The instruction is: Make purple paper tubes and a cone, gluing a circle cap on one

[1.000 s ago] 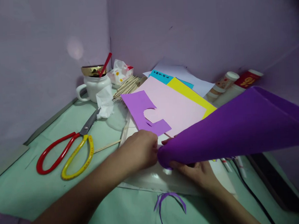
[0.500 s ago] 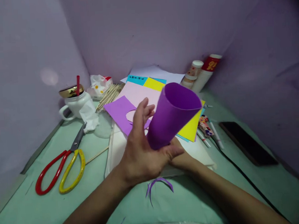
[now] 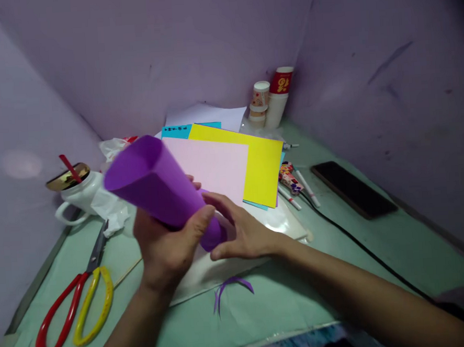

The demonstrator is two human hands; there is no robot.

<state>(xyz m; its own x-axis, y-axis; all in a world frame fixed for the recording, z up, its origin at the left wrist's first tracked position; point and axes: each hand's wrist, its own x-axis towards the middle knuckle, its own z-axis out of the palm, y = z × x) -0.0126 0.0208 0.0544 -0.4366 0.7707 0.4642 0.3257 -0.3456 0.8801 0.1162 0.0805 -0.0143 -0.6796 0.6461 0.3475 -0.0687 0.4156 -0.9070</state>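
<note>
A rolled purple paper tube [image 3: 165,183] is tilted, with its wide open end up and to the left. My left hand [image 3: 168,245] wraps around the tube's middle, thumb along the near side. At the tube's lower end, a rounded purple edge [image 3: 213,237] shows. My right hand [image 3: 243,230] is beside that end, thumb and fingers spread around it with a gap showing in between; whether the fingertips touch it is unclear. The purple sheet under the tube is mostly hidden. Thin curved purple paper scraps [image 3: 233,282] lie below my hands.
Scissors [image 3: 91,273] with red and yellow handles lie at left, near a white mug [image 3: 80,196] and crumpled tissue [image 3: 114,212]. Pink [image 3: 211,167] and yellow sheets [image 3: 265,166] are stacked behind. At right are markers [image 3: 307,187], a black cable [image 3: 358,244], a phone [image 3: 354,189] and paper cups [image 3: 278,97].
The tube has swung left and now leans left instead of right. My right hand has come out from behind it to its lower end. The camera view has turned right.
</note>
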